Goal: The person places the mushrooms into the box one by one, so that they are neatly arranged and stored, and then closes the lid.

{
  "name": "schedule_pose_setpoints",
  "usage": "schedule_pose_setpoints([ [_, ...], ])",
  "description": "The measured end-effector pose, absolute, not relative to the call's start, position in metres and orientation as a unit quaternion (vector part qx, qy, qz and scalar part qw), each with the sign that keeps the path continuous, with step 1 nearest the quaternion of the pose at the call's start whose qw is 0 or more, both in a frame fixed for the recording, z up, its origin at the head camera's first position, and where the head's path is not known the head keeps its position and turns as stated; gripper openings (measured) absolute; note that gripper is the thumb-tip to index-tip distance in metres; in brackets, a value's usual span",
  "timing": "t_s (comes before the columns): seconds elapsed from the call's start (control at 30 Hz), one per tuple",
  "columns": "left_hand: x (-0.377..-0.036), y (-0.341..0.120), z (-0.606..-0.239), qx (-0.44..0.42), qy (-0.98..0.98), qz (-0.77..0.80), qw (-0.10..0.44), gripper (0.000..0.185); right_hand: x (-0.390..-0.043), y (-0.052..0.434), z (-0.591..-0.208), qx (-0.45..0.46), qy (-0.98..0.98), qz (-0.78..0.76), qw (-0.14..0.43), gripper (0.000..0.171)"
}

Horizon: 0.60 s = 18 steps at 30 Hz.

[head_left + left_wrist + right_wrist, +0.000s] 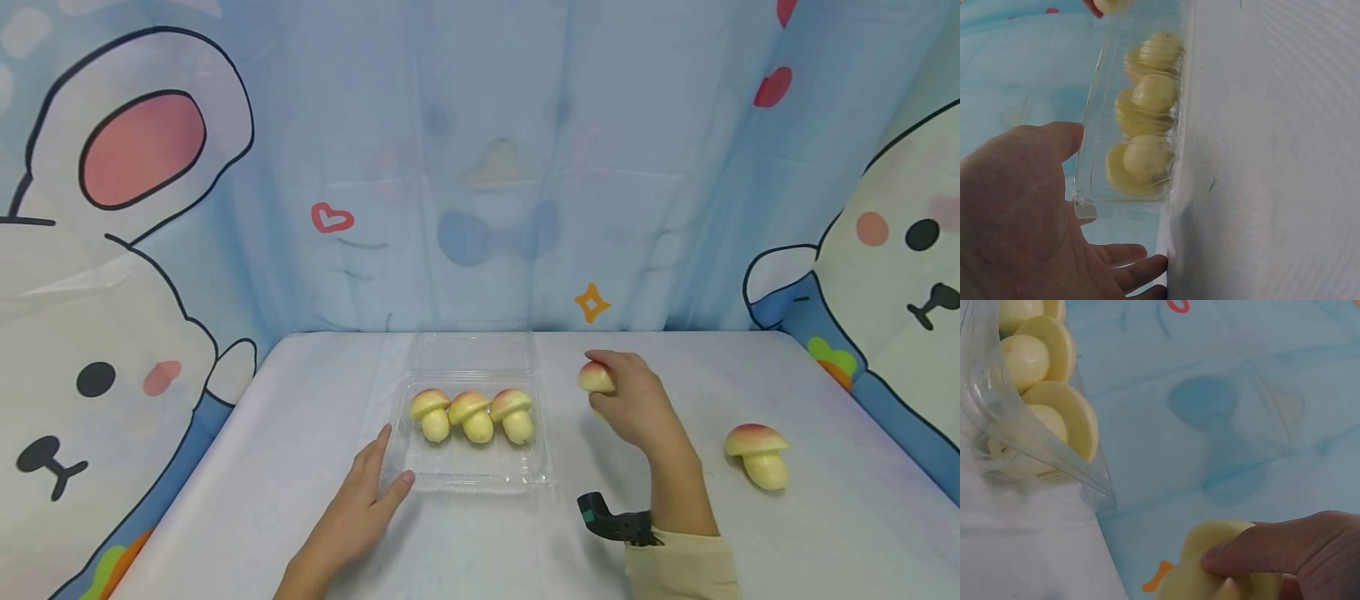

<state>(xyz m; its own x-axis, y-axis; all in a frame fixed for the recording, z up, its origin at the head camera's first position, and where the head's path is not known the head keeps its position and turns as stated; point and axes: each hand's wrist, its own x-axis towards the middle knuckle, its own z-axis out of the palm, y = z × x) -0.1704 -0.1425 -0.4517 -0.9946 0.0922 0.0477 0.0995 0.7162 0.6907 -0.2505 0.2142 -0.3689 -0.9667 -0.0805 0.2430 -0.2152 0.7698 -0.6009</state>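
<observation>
Pink-capped, pale-stemmed mushroom bun (596, 377)

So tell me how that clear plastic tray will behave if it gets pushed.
The clear plastic tray looks thin-walled, so it probably flexes and slides easily on the smooth table. The left hand rests against its edge, likely steadying it. The three mushrooms inside may wobble.

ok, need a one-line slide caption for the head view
Right hand holds a toy mushroom beside a clear tray of three; left hand steadies the tray.
</observation>
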Motion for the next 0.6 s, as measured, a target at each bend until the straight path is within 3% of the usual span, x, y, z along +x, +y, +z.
schedule_pose_setpoints([
  [0.6,-0.171,-0.141,-0.451,-0.055,-0.930,-0.363,0.026,0.073,-0.246,0.175,-0.364,0.153,-0.925,0.324,0.129,0.050],
])
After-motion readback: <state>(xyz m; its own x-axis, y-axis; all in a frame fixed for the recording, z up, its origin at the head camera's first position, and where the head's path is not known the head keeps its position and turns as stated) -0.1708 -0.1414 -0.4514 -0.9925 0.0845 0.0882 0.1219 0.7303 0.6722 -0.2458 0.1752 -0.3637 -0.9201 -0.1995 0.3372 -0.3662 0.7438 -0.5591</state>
